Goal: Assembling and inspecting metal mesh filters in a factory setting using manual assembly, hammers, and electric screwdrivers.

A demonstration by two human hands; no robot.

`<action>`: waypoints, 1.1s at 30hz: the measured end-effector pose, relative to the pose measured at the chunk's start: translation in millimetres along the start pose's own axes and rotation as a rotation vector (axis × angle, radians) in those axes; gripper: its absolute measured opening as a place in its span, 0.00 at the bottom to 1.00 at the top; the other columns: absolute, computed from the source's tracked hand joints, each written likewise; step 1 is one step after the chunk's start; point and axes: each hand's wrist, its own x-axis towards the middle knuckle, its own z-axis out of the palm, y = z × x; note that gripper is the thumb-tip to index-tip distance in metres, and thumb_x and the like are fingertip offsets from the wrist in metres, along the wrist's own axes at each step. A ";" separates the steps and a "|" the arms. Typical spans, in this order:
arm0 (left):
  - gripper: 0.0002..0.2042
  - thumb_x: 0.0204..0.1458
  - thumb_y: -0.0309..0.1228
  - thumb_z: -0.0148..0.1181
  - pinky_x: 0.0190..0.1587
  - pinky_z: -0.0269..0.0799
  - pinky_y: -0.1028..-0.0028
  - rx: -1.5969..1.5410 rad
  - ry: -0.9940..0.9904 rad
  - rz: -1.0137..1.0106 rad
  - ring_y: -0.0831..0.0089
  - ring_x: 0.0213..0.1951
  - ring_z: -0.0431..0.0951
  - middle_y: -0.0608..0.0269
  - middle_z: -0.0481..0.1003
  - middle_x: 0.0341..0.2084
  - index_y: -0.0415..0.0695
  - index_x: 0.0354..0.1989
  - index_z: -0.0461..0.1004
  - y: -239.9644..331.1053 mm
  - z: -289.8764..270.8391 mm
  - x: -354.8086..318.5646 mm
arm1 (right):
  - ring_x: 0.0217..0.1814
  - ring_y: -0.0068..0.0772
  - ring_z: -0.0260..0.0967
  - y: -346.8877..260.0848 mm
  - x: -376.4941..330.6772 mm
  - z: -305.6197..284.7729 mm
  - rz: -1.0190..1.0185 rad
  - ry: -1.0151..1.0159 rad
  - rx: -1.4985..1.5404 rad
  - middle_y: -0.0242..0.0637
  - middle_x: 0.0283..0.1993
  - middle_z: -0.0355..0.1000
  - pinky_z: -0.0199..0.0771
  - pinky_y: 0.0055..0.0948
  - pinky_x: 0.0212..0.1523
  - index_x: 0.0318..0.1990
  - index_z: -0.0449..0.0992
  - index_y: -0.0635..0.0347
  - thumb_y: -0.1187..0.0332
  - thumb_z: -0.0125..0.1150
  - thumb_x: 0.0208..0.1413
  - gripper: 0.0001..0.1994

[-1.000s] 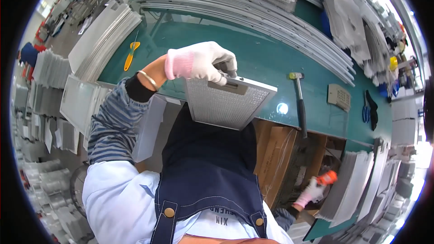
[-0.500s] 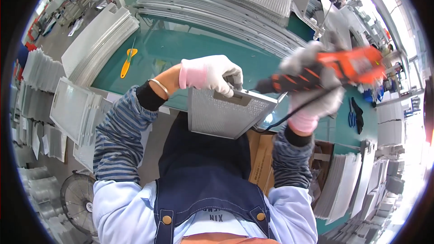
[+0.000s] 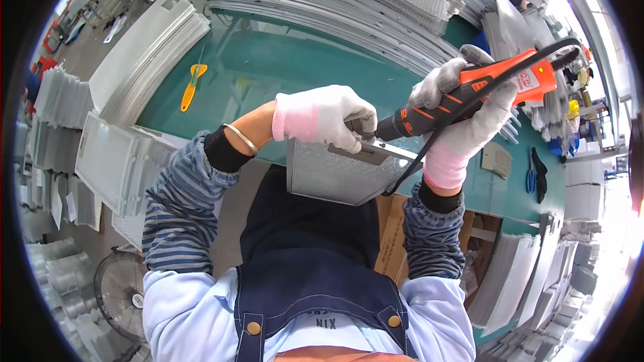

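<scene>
My left hand (image 3: 327, 118), in a white glove with a pink cuff, grips the top edge of a rectangular metal mesh filter panel (image 3: 335, 177) held at the near edge of the green workbench (image 3: 268, 74). My right hand (image 3: 463, 121), also gloved, is closed around an orange and black electric screwdriver (image 3: 469, 94). Its tip points left at the panel's top rim, right beside my left fingers. A black cable (image 3: 443, 134) runs from the tool down past the panel.
Stacks of the same metal panels line the bench's far side (image 3: 349, 7) and its left end (image 3: 144, 60), with more on racks at the left (image 3: 107, 161). An orange-handled tool (image 3: 191, 87) lies on the bench. Blue scissors (image 3: 531, 177) lie at the right. A fan (image 3: 124, 291) stands below left.
My right hand has come up from low at the right with the screwdriver and brought its tip to the panel's top rim. My left hand kept hold of the panel.
</scene>
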 end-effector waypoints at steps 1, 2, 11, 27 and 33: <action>0.10 0.44 0.25 0.64 0.32 0.67 0.75 -0.001 0.000 -0.008 0.77 0.25 0.71 0.65 0.75 0.22 0.39 0.35 0.75 0.3 0.2 0.0 | 0.23 0.32 0.68 1.2 0.1 -1.0 0.003 -0.007 0.031 0.36 0.28 0.67 0.73 0.36 0.25 0.53 0.65 0.62 0.40 0.51 0.60 0.31; 0.10 0.44 0.26 0.64 0.32 0.67 0.75 0.010 -0.002 -0.011 0.78 0.25 0.71 0.65 0.75 0.22 0.39 0.35 0.75 0.6 -0.1 0.4 | 0.23 0.32 0.68 2.4 -0.3 -1.1 0.006 -0.014 0.061 0.36 0.28 0.67 0.73 0.37 0.25 0.53 0.65 0.62 0.40 0.51 0.60 0.31; 0.10 0.44 0.25 0.64 0.32 0.69 0.76 -0.015 -0.006 -0.019 0.79 0.26 0.72 0.66 0.76 0.23 0.38 0.36 0.76 -2.8 1.5 -1.4 | 0.22 0.32 0.65 -1.1 -1.7 3.0 0.001 -0.016 -0.074 0.37 0.28 0.65 0.67 0.35 0.22 0.56 0.66 0.64 0.37 0.46 0.61 0.35; 0.10 0.45 0.25 0.64 0.32 0.70 0.75 -0.016 0.007 0.048 0.79 0.26 0.73 0.64 0.78 0.25 0.38 0.37 0.76 -4.9 0.5 -3.0 | 0.22 0.34 0.65 0.8 -4.1 -4.8 0.051 0.038 -0.067 0.38 0.27 0.65 0.64 0.35 0.23 0.58 0.66 0.64 0.22 0.47 0.46 0.50; 0.10 0.44 0.23 0.64 0.30 0.75 0.76 -0.038 0.004 0.045 0.75 0.26 0.78 0.60 0.80 0.27 0.36 0.36 0.77 -7.9 -0.4 -4.0 | 0.26 0.40 0.69 3.1 -0.7 0.2 0.036 -0.281 0.306 0.46 0.31 0.68 0.70 0.40 0.25 0.62 0.61 0.70 0.23 0.48 0.46 0.54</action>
